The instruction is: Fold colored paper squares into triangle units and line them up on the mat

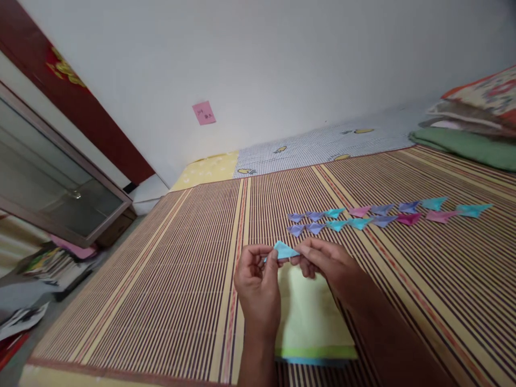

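Between my two hands is a small light-blue folded paper (285,250), triangular in outline. My left hand (258,277) pinches its left end between thumb and fingers. The right corner is pinched by my right hand (324,260). Below them, a pale yellow-green paper sheet (312,312) lies on the striped mat (193,279), with green and blue edges showing at its near side. Beyond my hands, two rows of small folded paper shapes rest on the mat, among them a magenta one (409,219), a pink one (441,216) and a turquoise one (473,210).
A patterned sheet (306,148) borders the mat along the white wall, where a pink note (204,113) is stuck. Folded bedding (467,142) is piled at the far right. Past the mat's left edge stand a glass-fronted cabinet (60,166) and a stack of papers (52,263).
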Demonstrator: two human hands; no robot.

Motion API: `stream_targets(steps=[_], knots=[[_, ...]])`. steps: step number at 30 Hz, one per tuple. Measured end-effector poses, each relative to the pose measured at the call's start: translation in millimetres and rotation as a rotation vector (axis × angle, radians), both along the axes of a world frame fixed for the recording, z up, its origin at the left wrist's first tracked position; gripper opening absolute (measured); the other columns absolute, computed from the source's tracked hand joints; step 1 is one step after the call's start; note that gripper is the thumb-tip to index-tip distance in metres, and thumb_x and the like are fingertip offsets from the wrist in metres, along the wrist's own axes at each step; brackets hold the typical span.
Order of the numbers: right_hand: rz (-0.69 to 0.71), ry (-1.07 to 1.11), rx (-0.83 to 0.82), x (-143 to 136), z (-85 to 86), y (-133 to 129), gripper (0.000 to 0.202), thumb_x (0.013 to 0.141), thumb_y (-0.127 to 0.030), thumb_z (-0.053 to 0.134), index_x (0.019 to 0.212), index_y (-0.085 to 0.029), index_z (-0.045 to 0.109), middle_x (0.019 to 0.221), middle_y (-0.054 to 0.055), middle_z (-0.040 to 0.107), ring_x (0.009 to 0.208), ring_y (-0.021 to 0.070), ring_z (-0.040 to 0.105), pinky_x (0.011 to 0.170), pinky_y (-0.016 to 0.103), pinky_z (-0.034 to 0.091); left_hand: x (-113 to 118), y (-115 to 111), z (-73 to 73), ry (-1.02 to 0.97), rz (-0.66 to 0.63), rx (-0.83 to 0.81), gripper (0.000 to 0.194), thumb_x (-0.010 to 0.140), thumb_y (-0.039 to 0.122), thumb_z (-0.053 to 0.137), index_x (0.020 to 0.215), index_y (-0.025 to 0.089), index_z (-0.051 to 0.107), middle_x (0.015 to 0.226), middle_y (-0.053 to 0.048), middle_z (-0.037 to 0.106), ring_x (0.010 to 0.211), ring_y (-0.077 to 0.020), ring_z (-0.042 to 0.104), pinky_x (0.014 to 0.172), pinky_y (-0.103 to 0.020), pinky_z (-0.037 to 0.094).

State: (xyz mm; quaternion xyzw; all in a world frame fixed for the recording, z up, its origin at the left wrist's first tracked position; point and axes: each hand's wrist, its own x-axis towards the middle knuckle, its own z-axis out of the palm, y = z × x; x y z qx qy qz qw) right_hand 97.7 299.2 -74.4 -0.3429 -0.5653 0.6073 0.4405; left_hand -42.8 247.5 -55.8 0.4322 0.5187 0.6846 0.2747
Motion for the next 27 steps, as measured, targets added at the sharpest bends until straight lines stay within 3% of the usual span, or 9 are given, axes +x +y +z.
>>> stream_targets(steps=[13,21,27], knots=[[-0.032,-0.030,-0.011,-1.1,8.7,-3.6,0.024,0.088,-0.037,0.063,0.073,-0.019,0.065,0.062,-0.001,0.061,0.053,0.0118,0.049,0.053,0.026,0.038,-3.6,1.0,-3.6,0.067,-0.013,-0.004,0.010,0.091,0.026,0.071,0.088,0.019,0.064,0.077,0.001,0.066,0.070,-0.0131,0.068,0.067,-0.023,0.055],[-0.024,-0.097,0.074,2.0,8.9,-4.6,0.027,0.093,-0.036,0.059,0.075,-0.018,0.066,0.066,-0.001,0.062,0.057,0.0122,0.052,0.056,0.026,0.041,-2.3,1.0,-0.6,0.013,-0.025,0.008,0.011,0.089,0.025,0.073,0.086,0.019,0.064,0.075,0.001,0.067,0.068,-0.0131,0.069,0.065,-0.023,0.056],[-0.027,-0.026,0.053,-0.1,5.2,-2.6,0.024,0.091,-0.036,0.062,0.076,-0.019,0.067,0.066,0.000,0.064,0.054,0.0113,0.050,0.053,0.026,0.040,-1.1,0.5,-2.0,0.021,-0.033,-0.009,0.010,0.090,0.024,0.072,0.087,0.019,0.064,0.075,0.001,0.068,0.069,-0.0138,0.070,0.065,-0.023,0.056]])
